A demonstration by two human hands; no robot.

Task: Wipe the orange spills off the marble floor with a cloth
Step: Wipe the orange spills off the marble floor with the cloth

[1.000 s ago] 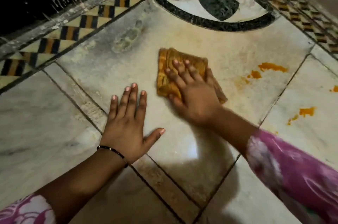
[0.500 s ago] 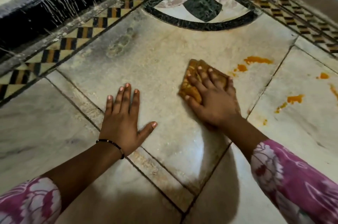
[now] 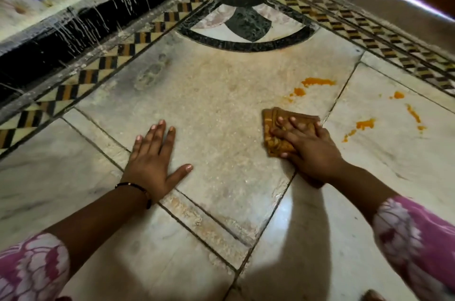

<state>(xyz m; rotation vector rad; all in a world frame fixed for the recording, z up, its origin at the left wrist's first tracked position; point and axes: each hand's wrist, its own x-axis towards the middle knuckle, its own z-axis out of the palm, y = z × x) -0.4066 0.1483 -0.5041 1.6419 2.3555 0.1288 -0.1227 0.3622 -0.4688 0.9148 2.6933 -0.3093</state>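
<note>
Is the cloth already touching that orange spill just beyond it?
Apart. In the head view, bare marble shows between the cloth, pressed flat under the right hand, and the nearest orange spill beyond its far edge.

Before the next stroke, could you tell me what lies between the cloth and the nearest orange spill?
In the head view, only bare marble separates the cloth from the orange spill beyond it.

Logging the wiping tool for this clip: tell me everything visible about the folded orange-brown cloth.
The folded orange-brown cloth looks like soft fabric in several layers, its edges stacked at the far corner, stained orange-yellow. It lies flat on the pale marble floor, near a tile joint. The right hand presses on it with fingers spread, covering most of it. Orange spills lie beyond it and to its right, apart from it.
</note>
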